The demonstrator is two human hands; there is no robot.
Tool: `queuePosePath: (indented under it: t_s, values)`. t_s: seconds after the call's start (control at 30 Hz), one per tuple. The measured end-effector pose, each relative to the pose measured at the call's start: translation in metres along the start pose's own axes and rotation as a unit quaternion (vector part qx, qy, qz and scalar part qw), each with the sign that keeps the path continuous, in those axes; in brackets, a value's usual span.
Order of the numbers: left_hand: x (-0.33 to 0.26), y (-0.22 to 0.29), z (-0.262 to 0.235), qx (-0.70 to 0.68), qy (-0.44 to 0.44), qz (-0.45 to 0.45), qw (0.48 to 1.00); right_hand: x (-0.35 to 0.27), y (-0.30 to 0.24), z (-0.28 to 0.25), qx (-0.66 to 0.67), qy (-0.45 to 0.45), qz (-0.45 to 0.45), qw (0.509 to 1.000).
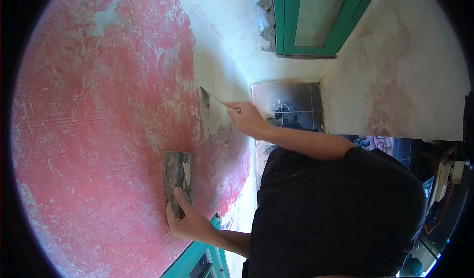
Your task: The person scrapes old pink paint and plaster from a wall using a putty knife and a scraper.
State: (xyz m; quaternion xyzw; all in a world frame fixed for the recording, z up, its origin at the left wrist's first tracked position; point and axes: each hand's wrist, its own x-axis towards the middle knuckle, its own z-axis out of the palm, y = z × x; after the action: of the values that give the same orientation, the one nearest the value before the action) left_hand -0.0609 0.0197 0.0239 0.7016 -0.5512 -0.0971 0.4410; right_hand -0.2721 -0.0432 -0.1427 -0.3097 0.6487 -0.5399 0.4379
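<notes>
My right hand (248, 121) grips a putty knife (205, 96) with a small triangular blade. The blade is close to the wall, at the border between smooth white filler and scraped pink paint; I cannot tell whether it touches. Lower in the picture, my left hand (190, 223) is closed round one end of a grey rectangular plate (173, 172), thumb laid over its face. Pale and dark filler smears the plate. Behind both tools stretches the pink wall (98, 125), patchy with white scrape marks.
A green window frame (306, 51) is set in the white wall at the top. Dark floor tiles (298, 105) with white spatter lie in the corner past my right hand. Below my left arm is a green door or window frame (192, 258). Household items crowd the far right.
</notes>
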Motion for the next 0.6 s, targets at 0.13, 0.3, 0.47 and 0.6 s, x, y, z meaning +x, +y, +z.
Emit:
queuePosePath:
  t_s: [0.13,0.3,0.47,0.6]
  values:
    - [0.001,-0.001,0.002,0.004,0.003,0.01,1.0,0.025,0.009,0.012,0.062,0.025,-0.01,0.998]
    - [-0.001,-0.004,0.001,-0.002,0.006,0.007,1.0,0.003,-0.004,0.004,0.071,-0.008,0.03,0.997]
    - [0.0,0.0,0.001,-0.002,0.014,0.01,1.0,0.002,-0.009,0.005,0.046,0.007,0.008,0.999]
    - [0.001,-0.004,0.002,-0.008,0.005,0.022,1.0,0.009,0.003,0.021,0.017,0.066,-0.09,0.994]
